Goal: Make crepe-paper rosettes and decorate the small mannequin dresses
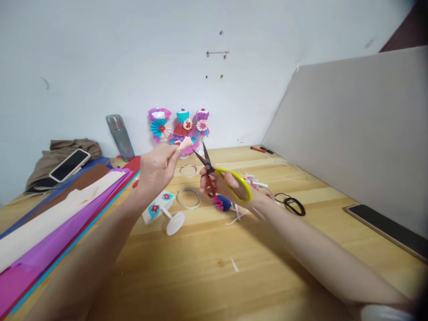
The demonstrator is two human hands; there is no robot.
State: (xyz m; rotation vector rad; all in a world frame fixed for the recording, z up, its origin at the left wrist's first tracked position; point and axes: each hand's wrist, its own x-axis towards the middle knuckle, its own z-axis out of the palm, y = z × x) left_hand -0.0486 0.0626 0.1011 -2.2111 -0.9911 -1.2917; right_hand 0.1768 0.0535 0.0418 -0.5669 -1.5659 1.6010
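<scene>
Between the thumb and fingers of my left hand (157, 167) is a small folded piece of pale pink paper (186, 143), its wider end pointing up and right. My right hand (222, 182) holds a pair of scissors (234, 182) with yellow and red handles. Their dark blades are parted and point up toward the paper, with a small gap between. Below my hands stands or leans a small white form with a round base (175, 223), decorated with blue patches and red flowers. A blue and pink paper tuft (222, 202) lies under my right hand.
Stacked coloured paper (63, 214) covers the left side, near a phone (70, 165), cloth (67, 149) and bottle (120, 138). Several decorated paper figures (183, 127) stand against the wall. Tape rings (188, 198), a black band (294, 206) and another phone (388, 229) lie on the table.
</scene>
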